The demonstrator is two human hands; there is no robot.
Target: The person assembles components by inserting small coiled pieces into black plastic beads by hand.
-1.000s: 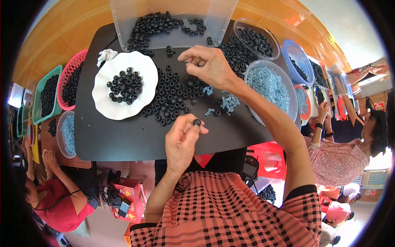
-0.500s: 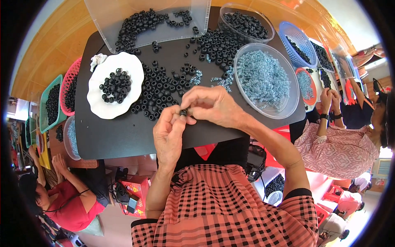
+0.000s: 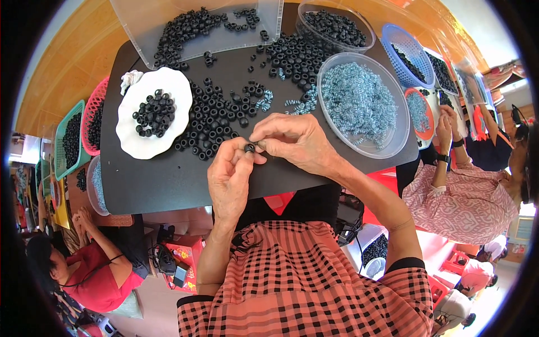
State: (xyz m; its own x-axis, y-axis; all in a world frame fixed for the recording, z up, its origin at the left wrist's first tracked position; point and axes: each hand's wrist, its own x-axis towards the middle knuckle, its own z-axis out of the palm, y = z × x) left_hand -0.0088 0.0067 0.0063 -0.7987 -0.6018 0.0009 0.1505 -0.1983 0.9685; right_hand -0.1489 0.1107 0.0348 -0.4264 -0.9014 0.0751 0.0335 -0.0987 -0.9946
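Note:
Over the near part of the dark table [image 3: 151, 194], my left hand [image 3: 229, 182] pinches a small black ring-shaped plastic piece [image 3: 250, 148] between thumb and fingers. Right beside it, my right hand [image 3: 297, 143] has its thumb and fingertips pressed together at the piece. Whatever those fingertips grip is too small to make out. Just beyond both hands spreads a pile of loose black pieces [image 3: 212, 124], most showing a round hole. A few small bluish coil springs [image 3: 264, 101] lie past my right hand. More of these springs [image 3: 359, 101] fill a round clear tub [image 3: 400, 137].
A white scalloped plate [image 3: 130, 140] with black pieces stands left. At the back are a clear box [image 3: 135, 33] and a clear bowl [image 3: 368, 48], both holding black pieces. Baskets [image 3: 92, 126] flank the table. Co-workers sit left [image 3: 95, 281] and right [image 3: 460, 202].
The whole view has shifted slightly. My right fingertips have drawn a little away from the black piece, so more of it shows. My left hand keeps its hold.

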